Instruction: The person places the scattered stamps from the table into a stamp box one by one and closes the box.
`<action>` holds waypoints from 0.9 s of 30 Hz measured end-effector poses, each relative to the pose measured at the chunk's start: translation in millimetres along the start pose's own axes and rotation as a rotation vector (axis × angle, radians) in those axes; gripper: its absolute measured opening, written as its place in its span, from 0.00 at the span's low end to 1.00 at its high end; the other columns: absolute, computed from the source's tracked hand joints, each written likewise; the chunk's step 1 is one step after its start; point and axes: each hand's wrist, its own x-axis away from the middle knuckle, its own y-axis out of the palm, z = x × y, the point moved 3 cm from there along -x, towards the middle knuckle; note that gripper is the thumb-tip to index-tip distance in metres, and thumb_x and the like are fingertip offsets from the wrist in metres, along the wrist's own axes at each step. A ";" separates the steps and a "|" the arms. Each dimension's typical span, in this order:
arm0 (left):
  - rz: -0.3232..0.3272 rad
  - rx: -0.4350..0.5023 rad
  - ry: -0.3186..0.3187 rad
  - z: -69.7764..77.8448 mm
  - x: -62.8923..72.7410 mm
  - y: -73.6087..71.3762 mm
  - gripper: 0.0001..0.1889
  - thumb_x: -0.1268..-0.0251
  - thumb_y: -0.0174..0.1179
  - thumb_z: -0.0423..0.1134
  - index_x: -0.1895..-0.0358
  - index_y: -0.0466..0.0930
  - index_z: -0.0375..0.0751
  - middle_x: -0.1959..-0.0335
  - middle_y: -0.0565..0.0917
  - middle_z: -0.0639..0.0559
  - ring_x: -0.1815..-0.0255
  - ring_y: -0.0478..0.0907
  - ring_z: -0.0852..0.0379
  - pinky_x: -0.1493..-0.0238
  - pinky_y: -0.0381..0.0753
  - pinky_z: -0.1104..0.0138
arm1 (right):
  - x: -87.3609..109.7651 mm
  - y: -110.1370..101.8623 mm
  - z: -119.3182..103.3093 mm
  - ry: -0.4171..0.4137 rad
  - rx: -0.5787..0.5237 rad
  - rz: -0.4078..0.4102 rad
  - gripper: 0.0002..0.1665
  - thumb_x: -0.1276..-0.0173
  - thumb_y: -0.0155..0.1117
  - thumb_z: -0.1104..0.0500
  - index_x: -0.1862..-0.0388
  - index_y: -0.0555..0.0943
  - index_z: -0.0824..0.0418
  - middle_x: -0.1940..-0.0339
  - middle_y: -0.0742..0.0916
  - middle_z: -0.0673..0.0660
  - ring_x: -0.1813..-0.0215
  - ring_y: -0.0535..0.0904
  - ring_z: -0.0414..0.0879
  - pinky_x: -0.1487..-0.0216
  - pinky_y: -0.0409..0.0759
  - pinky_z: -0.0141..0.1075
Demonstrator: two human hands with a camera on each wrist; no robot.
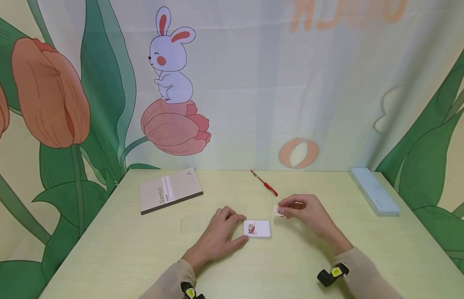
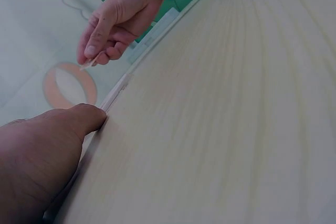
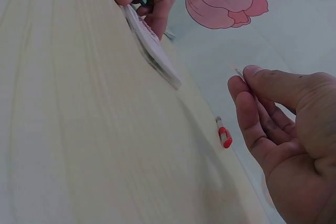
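A flat white rectangular slab with rounded corners (image 1: 263,229) lies on the table, a small red cartoon sticker (image 1: 252,228) on its left part. My left hand (image 1: 221,234) grips the slab's left end, thumb at the near corner and fingers at the far one. In the right wrist view, the slab (image 3: 152,51) shows its thin edge. Just right of it, my right hand (image 1: 310,216) is raised over the table. Between thumb and forefinger it pinches a small, thin sticker-like piece with a printed picture (image 1: 277,211), seen edge-on in the right wrist view.
Left of the left hand lies a clear plastic piece (image 1: 190,224). A Gambit notebook (image 1: 172,191) is at the back left, a red pen (image 1: 264,183) behind the slab. A long light-blue box (image 1: 374,192) lies at the right edge. A printed curtain hangs behind the table (image 1: 291,270).
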 end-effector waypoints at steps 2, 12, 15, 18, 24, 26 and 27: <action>-0.001 0.002 0.000 -0.4 -0.1 0.2 0.29 0.25 0.70 0.57 0.27 0.82 0.51 0.37 0.75 0.52 0.39 0.68 0.53 0.34 0.74 0.54 | -0.4 5.8 2.5 0.018 0.006 -0.028 0.13 0.29 0.83 0.60 0.49 0.93 0.61 0.51 0.95 0.61 0.54 0.92 0.57 0.51 0.90 0.39; -0.017 0.013 -0.018 -0.2 1.2 0.5 0.29 0.24 0.70 0.58 0.26 0.81 0.53 0.37 0.75 0.53 0.38 0.68 0.54 0.33 0.73 0.54 | 2.2 27.4 7.8 0.020 0.088 -0.090 0.10 0.30 0.84 0.60 0.52 0.95 0.59 0.53 0.94 0.58 0.58 0.89 0.49 0.58 0.84 0.32; -0.014 0.015 -0.017 -0.1 1.3 0.4 0.29 0.24 0.70 0.58 0.26 0.81 0.53 0.37 0.75 0.54 0.38 0.68 0.54 0.33 0.74 0.54 | 3.3 33.2 7.9 0.020 0.100 -0.102 0.09 0.31 0.84 0.61 0.54 0.95 0.59 0.56 0.94 0.58 0.57 0.88 0.50 0.56 0.85 0.32; -0.010 0.012 -0.010 -0.3 1.0 0.2 0.29 0.24 0.70 0.58 0.26 0.81 0.53 0.37 0.75 0.54 0.38 0.68 0.54 0.33 0.74 0.54 | 4.2 37.7 7.8 0.034 0.099 -0.108 0.08 0.32 0.84 0.61 0.55 0.95 0.58 0.58 0.93 0.57 0.57 0.87 0.51 0.59 0.85 0.32; -0.007 0.005 -0.001 -0.2 0.1 -0.5 0.29 0.24 0.70 0.58 0.26 0.80 0.52 0.37 0.75 0.54 0.38 0.68 0.54 0.33 0.73 0.54 | 4.5 44.1 5.7 0.015 0.153 -0.094 0.07 0.32 0.85 0.59 0.57 0.94 0.55 0.60 0.93 0.54 0.61 0.85 0.49 0.66 0.82 0.32; -0.006 0.002 -0.001 -0.4 0.0 -0.5 0.29 0.24 0.70 0.58 0.26 0.81 0.52 0.37 0.75 0.54 0.38 0.68 0.54 0.33 0.73 0.54 | 4.0 46.7 6.0 0.003 0.192 -0.083 0.07 0.32 0.85 0.59 0.58 0.94 0.54 0.61 0.92 0.52 0.62 0.84 0.48 0.66 0.82 0.32; -0.006 0.000 -0.001 -0.5 0.0 -0.3 0.29 0.24 0.70 0.58 0.26 0.81 0.52 0.37 0.75 0.54 0.38 0.68 0.54 0.33 0.73 0.54 | 3.7 47.9 6.2 -0.003 0.210 -0.079 0.07 0.32 0.85 0.58 0.58 0.94 0.53 0.62 0.92 0.51 0.62 0.84 0.47 0.65 0.82 0.32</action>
